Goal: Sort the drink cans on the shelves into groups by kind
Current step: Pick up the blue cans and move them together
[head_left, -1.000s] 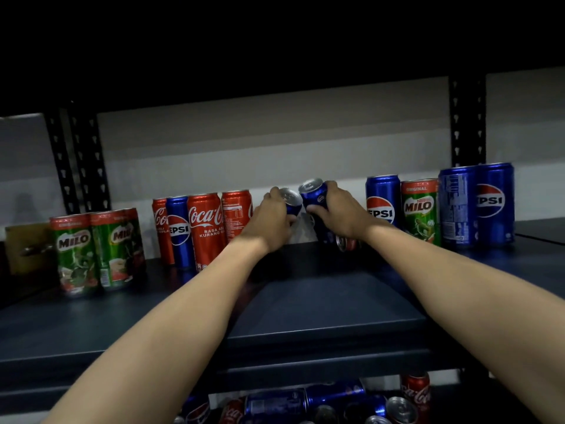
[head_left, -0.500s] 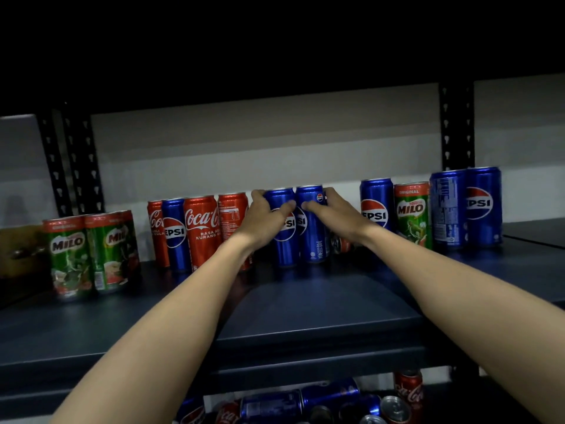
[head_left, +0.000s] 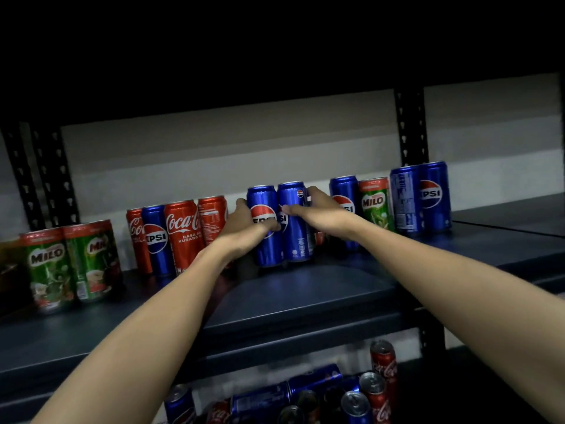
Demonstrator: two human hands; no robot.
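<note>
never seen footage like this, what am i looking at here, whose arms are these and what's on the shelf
This is one camera worn on a person's head, looking forward and down, so the two bare arms are the wearer's own. The left hand grips one upright Pepsi can and the right hand grips another Pepsi can beside it, both standing on the dark shelf. Along the shelf stand more Pepsi, Coca-Cola cans and green Milo cans, still mixed. A lower shelf holds more cans, some lying down.
</note>
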